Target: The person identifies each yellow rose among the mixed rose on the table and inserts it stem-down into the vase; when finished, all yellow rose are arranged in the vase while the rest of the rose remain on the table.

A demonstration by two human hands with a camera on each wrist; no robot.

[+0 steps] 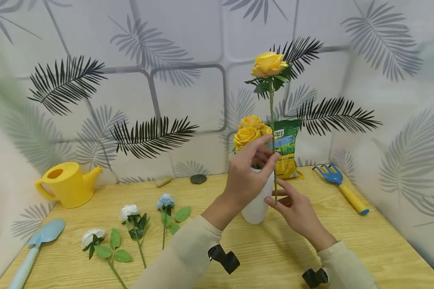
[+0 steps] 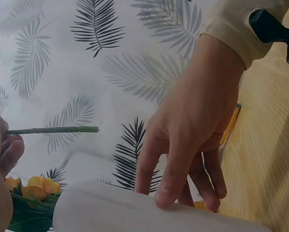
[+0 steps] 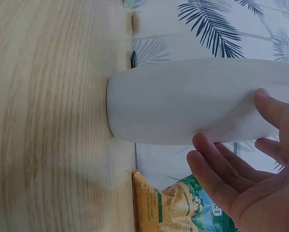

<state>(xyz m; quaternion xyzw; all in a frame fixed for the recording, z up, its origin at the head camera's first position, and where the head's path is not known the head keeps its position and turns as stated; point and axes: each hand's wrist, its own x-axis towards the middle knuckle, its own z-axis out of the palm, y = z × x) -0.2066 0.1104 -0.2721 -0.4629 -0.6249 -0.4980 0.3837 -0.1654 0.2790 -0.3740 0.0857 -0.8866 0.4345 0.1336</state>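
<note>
My left hand pinches the long green stem of a yellow rose, held upright with its bloom high above the vase. The cut end of the stem hangs free in the left wrist view. A white vase stands on the table, holding several other yellow roses. My right hand is at the vase's right side, its thumb against the wall and its fingers loosely spread, fingertips at the vase's edge. In the head view my left hand hides part of the vase's rim.
Behind the vase stands a green and yellow bag. A blue and yellow hand fork lies to the right. On the left are a yellow watering can, a light blue trowel, white roses and a blue rose. Stones lie by the wall.
</note>
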